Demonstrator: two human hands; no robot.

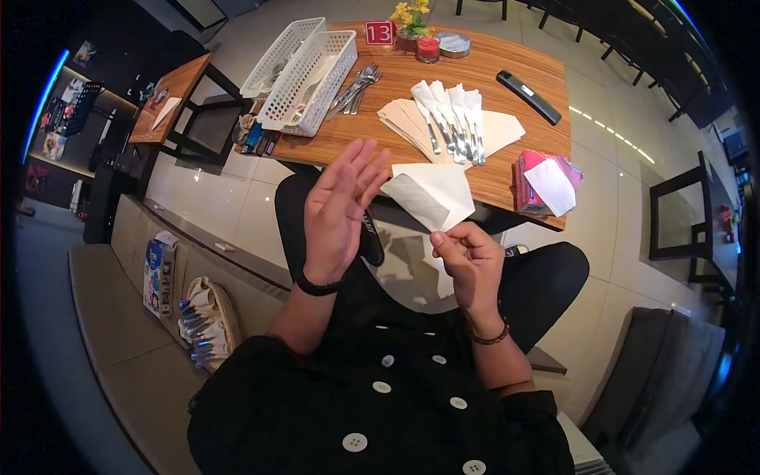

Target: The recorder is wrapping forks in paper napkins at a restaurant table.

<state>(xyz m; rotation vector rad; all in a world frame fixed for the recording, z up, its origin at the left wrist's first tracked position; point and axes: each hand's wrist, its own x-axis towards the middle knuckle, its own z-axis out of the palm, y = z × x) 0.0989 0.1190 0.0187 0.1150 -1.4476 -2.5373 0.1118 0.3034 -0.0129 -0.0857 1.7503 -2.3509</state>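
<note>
My right hand [472, 258] pinches the lower corner of a folded white paper napkin [436, 190] between thumb and fingers, just off the table's near edge. To the left of the napkin my left hand [341, 208] is raised, palm showing, fingers spread, with nothing in it. On the wooden table [499, 56] beyond, several cutlery sets wrapped in white napkins [456, 119] lie on a fan of beige paper sleeves [502, 127]. Loose forks and knives [359, 89] lie in a pile left of them.
Two white perforated plastic baskets [312, 83] stand at the table's left. A pink tissue pack [543, 184] sits at the right corner, with a black device [528, 97] behind it. A flower pot [408, 38] and red candle [427, 50] stand at the back. A wicker basket of wrapped cutlery [228, 314] rests on the bench.
</note>
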